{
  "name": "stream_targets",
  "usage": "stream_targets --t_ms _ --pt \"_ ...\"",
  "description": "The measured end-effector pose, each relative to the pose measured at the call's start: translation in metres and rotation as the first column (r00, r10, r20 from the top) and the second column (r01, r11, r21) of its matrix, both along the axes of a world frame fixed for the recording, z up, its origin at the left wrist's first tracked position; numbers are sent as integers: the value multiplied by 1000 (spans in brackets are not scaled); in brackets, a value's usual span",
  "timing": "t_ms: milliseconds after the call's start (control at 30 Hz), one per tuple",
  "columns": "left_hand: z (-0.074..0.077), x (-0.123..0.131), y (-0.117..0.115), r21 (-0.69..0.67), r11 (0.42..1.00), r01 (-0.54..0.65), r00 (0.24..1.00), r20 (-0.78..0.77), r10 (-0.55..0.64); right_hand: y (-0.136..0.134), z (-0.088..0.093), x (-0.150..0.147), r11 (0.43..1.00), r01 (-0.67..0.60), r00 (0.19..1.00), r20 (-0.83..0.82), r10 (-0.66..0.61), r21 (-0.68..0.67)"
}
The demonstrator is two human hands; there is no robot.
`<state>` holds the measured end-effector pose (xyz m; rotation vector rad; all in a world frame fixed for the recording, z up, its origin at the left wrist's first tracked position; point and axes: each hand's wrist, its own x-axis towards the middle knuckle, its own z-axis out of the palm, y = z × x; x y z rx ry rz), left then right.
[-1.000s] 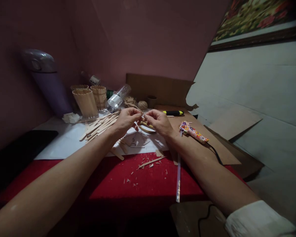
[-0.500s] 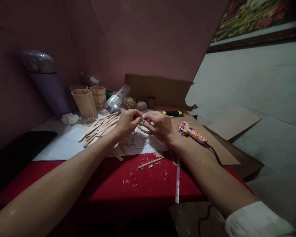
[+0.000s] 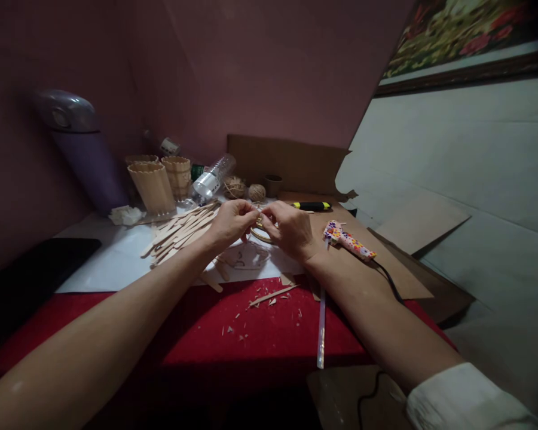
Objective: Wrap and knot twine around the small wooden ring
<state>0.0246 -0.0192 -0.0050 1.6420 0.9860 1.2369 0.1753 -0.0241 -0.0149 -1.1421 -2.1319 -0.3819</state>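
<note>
Wooden craft sticks, flat and pale, lay in a loose heap on the white paper sheet just beside my left hand. That hand was closed, thumb and forefinger pinching one end of a small pale piece. My right hand was closed too, and pinched the other end, so the fingertips of both hands almost met. The piece was held just above the paper, near the middle of the table; it was too small for me to tell what it was. Under my right fingers lay a thin tan hoop, partly hidden.

To the right of my right wrist, a hot-glue gun with a flowered pattern rested on brown cardboard, its black cord running back along my forearm. A clear glue stick lay on the red cloth, amid wood shavings. Beyond my hands were a yellow-and-black utility knife, two balls of brown twine, a clear plastic bottle on its side, cups made of upright sticks, and a tall purple flask.
</note>
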Motion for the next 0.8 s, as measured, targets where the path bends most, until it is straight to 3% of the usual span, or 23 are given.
stream_targets --t_ms 133,233,333,433,500,567,700,800 --pt "0 1 1 -8 1000 4 1000 -2 -4 1 -1 1 999 -46 999 13 46 -2" --pt "-1 3 2 -18 999 -27 999 18 28 2 -3 -1 994 -109 983 -150 106 -16" --pt "-1 5 3 -34 998 -47 998 42 49 4 -6 -6 973 -164 870 -489 67 -159" --pt "-3 5 3 -65 998 -21 998 52 24 8 -8 -10 869 -325 725 -689 -24 -372" --pt "-5 3 4 -93 996 5 999 47 -1 10 -9 -9 842 -360 733 -680 -11 -401" --pt "-8 0 7 -66 998 -18 1000 2 19 12 -10 -6 878 -329 798 -599 62 -347" --pt "-12 -2 14 232 953 -197 965 -128 231 13 -10 0 918 -287 900 -404 160 -275" --pt "-11 -2 16 249 943 -219 959 -126 256 12 -10 1 942 -231 935 -325 145 -244"
